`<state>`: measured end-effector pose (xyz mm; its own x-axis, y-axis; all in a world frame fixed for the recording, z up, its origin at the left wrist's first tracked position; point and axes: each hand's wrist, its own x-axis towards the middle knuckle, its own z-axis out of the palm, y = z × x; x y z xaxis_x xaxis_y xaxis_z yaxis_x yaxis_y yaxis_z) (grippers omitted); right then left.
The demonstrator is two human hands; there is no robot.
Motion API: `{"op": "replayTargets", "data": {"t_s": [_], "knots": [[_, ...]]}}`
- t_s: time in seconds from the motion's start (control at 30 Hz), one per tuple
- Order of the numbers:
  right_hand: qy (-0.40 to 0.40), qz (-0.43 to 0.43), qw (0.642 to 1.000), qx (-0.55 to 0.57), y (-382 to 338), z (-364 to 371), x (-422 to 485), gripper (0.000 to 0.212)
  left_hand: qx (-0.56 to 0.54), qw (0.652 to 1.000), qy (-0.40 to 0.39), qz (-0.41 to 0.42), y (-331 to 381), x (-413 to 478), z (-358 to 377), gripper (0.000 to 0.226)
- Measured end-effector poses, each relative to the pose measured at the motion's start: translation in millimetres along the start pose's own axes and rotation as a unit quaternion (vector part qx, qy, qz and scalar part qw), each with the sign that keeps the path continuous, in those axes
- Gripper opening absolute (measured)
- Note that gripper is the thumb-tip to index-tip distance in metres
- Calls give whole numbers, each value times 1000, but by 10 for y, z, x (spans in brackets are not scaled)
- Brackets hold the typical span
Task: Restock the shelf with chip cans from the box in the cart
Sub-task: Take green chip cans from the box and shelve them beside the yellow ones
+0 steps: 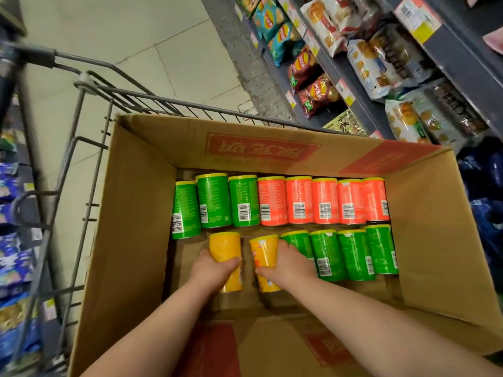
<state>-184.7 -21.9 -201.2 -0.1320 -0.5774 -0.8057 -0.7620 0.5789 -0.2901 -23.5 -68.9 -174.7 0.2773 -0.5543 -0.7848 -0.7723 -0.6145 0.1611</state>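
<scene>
Wire cart (163, 100), surrounding the open cardboard box (130, 213) on its left and far sides. Inside the box, against its far wall: three green cans (213, 200) lying on their sides. Near the box's front wall: left hand (212, 270), fingers curled around a yellow can (224, 246); just beside it, right hand (291, 265), fingers wrapped around a second yellow can (264, 251). Along the far wall, right of the green ones: five orange-red cans (324, 201). In the box's near right part: four more green cans (353, 254). Beyond the box's right corner: shelf (449, 58) stocked with snack bags (313, 69).
</scene>
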Motion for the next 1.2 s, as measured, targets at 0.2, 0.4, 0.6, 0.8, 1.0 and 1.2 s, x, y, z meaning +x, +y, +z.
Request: {"op": "replayTargets", "data": {"t_s": [0.2,0.4,0.6,0.8,1.0,1.2], "knots": [[21,20,1000,3,-116,104,26,92,-8,1000,5,5,-69,-57,-102,75],[39,14,996,83,-4,0,-133,77,-31,999,-21,34,-7,-188,-143,77],[105,9,982,155,212,-290,-493,70,-49,992,-35,112,194,-469,-235,72],[181,38,958,218,371,-488,-959,81,-71,975,-85,193,360,-828,-230,87],[251,60,926,277,657,-544,-1412,87,-72,949,-124,280,522,-1225,-69,89],[305,86,892,321,939,-439,-1826,77,-66,927,-159,333,577,-1550,115,79]]}}
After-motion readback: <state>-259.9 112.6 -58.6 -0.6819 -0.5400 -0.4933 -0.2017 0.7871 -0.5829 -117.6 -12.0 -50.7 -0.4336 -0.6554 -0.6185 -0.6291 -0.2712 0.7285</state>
